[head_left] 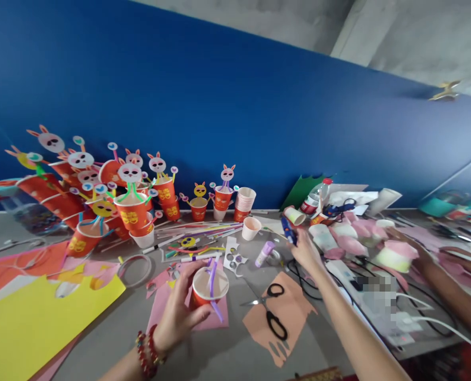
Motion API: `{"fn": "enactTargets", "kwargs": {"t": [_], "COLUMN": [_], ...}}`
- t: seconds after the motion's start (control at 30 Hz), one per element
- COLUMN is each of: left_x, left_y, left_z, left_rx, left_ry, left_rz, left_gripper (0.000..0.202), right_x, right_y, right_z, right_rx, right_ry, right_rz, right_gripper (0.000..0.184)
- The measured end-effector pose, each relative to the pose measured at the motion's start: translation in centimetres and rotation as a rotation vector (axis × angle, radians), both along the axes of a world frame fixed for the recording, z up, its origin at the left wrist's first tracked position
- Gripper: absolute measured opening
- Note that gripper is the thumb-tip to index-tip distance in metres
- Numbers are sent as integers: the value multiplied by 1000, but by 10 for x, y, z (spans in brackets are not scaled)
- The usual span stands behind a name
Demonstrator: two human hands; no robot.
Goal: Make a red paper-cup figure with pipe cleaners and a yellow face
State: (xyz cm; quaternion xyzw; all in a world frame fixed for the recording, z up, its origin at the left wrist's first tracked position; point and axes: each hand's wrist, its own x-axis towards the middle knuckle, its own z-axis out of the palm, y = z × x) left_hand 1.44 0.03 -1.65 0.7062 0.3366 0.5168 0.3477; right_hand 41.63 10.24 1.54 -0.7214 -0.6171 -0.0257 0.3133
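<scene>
Blue panel (219,106): spans the back, cut off at both side edges.
Gray table (219,354): much of its top lies hidden under paper and craft pieces.
Yellow sheet (53,317): cut off by the left and lower edges.
Rabbit-faced cups (130,214): crowd the back left, overlapping, so their number is hard to tell.
Co-worker's arm (450,296): enters from the right edge, its hand partly hidden behind pink-topped pieces (396,256).
Right hand (305,251): closed around a blue tool (288,231); the fingers cover its handle, and its tip is hard to make out.
Left hand (180,307): gripping a red paper cup (220,280), fingers hiding the cup's left side; beaded bracelets (146,352) circle the wrist.
Cup's place: above pink paper (160,304), mouth up; whether its base touches is out of sight.
Scissors (275,323): blades parted, on peach paper (295,301).
Purple straw (212,286): crosses the cup's mouth; how it is attached is unclear.
</scene>
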Motion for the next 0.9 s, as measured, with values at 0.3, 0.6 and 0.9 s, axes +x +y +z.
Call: {"fn": "enactTargets", "kwargs": {"t": [0.3, 0.6, 0.9], "left_x": [-1, 2, 3], "left_y": [1, 1, 1], "left_z": [-4, 3, 7], "left_rx": [23, 55, 52], "left_ry": [-3, -7, -21], "left_rz": [29, 30, 30], "left_gripper": [75, 73, 76], "right_x": [0, -14, -20], "right_y": [32, 34, -5], "right_z": [-28, -37, 11], "right_rx": [-243, -305, -18], "right_ry": [-111, -70, 90], "right_rz": [-2, -78, 5], "right_gripper": [29, 29, 30]}}
